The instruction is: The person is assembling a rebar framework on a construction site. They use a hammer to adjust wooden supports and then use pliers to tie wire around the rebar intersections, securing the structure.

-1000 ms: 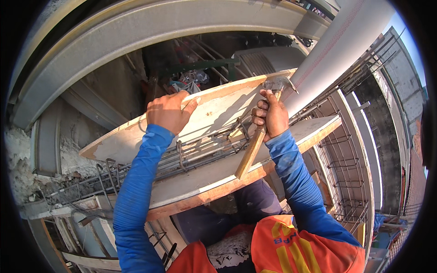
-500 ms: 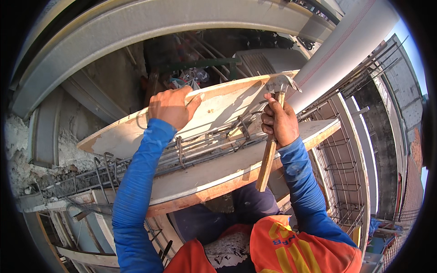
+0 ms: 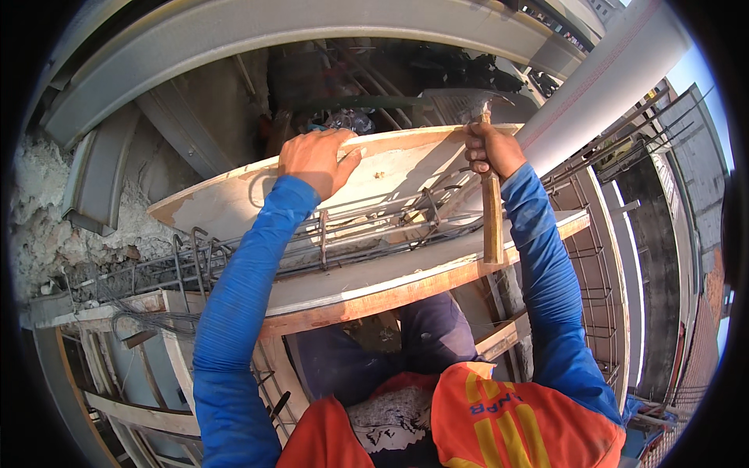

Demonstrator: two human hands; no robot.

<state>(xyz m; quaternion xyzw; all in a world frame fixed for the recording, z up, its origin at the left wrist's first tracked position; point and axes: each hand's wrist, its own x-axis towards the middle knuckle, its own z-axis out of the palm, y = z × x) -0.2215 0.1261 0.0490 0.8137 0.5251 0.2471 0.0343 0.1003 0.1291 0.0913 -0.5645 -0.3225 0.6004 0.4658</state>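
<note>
My left hand (image 3: 318,162) is closed over the top edge of the far plywood board (image 3: 390,173), thumb on the near face and fingertips hidden behind it. In my right hand (image 3: 495,150) is a claw hammer (image 3: 492,222), gripped partway up its wooden handle. The metal head points away from me, above and beyond the board's top edge, and the handle's butt hangs toward me. That hand is right at the board's right end; whether it touches the edge I cannot tell. Between this board and a nearer form board (image 3: 382,295) lies a steel rebar cage (image 3: 324,234).
A thick white pipe (image 3: 601,90) slants past the board's right end. Large steel beams (image 3: 257,35) cross at the far side above a dark cavity. More rebar (image 3: 593,273) stands at the right, with tie wire (image 3: 156,316) and rough concrete (image 3: 47,203) at the left.
My right hand has moved away from me with the hammer, up to the far board's top edge. The hammer's handle hangs straighter. My left hand keeps its hold, and the view has shifted slightly.
</note>
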